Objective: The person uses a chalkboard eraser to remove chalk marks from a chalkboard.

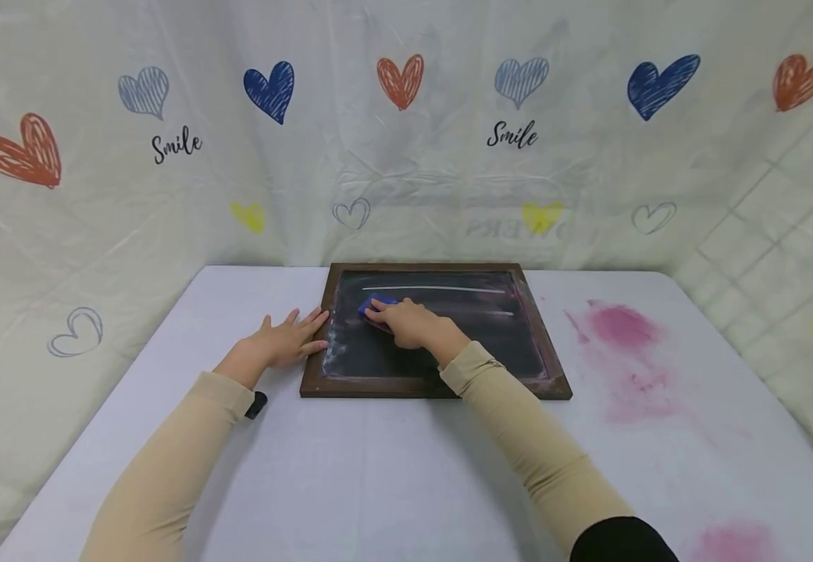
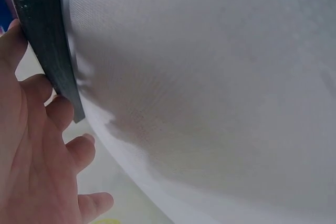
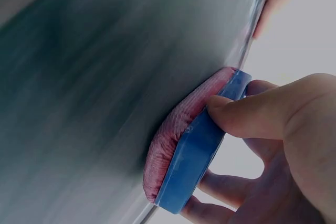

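On the chalkboard [image 1: 371, 355], our right hand [image 1: 409, 321] pinches the blue eraser [image 3: 194, 161] left of centre; our left hand [image 1: 287, 339] spreads its fingers against its left edge. We judge the wiping unfinished: two white lines [image 1: 434, 289] remain across its upper half.

Blue eraser [image 3: 195, 156], pink underside [image 3: 177, 123]

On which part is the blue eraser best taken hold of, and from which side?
Probably by its firm blue back, where the right hand holds it, coming from the side away from the chalkboard: the pink pad faces the board.
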The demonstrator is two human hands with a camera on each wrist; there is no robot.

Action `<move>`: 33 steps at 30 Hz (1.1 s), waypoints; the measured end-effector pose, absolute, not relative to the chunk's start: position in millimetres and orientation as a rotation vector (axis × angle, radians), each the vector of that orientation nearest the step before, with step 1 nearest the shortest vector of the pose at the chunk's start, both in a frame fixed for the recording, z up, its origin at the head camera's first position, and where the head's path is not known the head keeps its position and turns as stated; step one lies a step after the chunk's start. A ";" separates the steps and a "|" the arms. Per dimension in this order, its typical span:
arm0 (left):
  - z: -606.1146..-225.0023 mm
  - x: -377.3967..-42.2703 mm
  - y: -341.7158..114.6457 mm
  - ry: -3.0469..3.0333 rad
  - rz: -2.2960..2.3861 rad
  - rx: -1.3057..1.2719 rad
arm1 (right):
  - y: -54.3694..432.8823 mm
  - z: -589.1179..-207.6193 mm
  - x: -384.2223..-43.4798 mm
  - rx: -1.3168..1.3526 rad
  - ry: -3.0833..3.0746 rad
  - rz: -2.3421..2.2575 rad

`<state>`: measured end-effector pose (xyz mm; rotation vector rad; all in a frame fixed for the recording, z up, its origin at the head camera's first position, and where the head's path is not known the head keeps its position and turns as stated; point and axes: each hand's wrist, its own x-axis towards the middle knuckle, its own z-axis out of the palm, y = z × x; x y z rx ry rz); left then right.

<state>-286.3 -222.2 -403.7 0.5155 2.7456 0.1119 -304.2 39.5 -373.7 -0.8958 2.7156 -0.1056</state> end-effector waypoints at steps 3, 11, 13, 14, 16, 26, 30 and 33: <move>-402.9 -284.8 -221.7 2.747 0.116 0.511 | 66.3 -373.3 -306.0 -0.885 2.712 -0.161; -401.5 -283.3 -223.4 2.747 0.120 0.503 | 125.7 -374.6 -308.2 -0.870 2.755 -0.254; -401.1 -282.6 -223.2 2.748 0.129 0.505 | 136.7 -375.6 -309.4 -0.865 2.768 -0.260; -400.7 -282.2 -222.8 2.747 0.133 0.506 | 141.9 -376.0 -310.2 -0.862 2.770 -0.266; -400.4 -281.9 -222.4 2.743 0.139 0.506 | 152.2 -376.6 -311.7 -0.859 2.775 -0.278; -401.3 -284.0 -221.0 2.754 0.113 0.526 | 197.8 -375.4 -317.1 -0.789 2.811 -0.355; -402.9 -285.1 -222.0 2.759 0.095 0.530 | 204.2 -373.3 -316.5 -0.788 2.834 -0.369; -401.8 -284.6 -221.6 2.756 0.102 0.529 | 205.0 -373.3 -315.9 -0.803 2.840 -0.376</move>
